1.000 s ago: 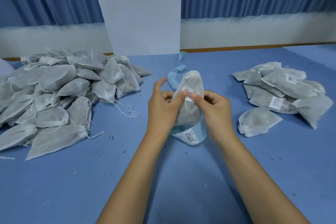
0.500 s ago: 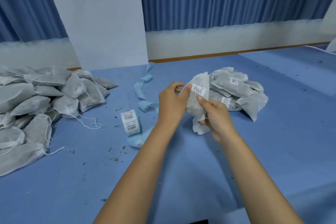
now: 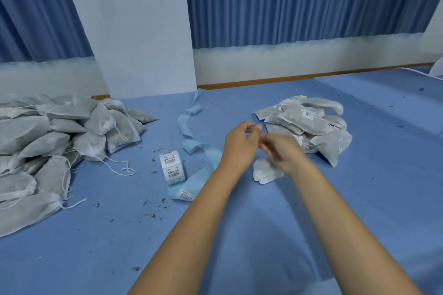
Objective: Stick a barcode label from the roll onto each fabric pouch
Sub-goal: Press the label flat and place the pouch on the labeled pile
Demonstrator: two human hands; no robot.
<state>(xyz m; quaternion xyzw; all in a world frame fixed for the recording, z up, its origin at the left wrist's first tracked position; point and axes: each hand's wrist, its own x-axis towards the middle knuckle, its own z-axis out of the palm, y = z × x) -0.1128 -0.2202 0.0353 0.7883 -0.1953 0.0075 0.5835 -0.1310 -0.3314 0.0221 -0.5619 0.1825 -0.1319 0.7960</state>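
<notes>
head view: two bare forearms reach over the blue cloth desk (image 3: 239, 242). the left hand (image 3: 241, 143) hovers with fingers loosely curved, holding nothing. the right hand (image 3: 281, 152) is blurred, so i cannot tell its grip. a crumpled white pouch (image 3: 265, 173) lies under them. the label roll (image 3: 172, 167) sits to the left, its pale blue liner (image 3: 189, 127) snaking toward the wall. soft grey unlabelled pouches (image 3: 48, 141) are heaped far left, labelled pouches (image 3: 311, 124) right.
</notes>
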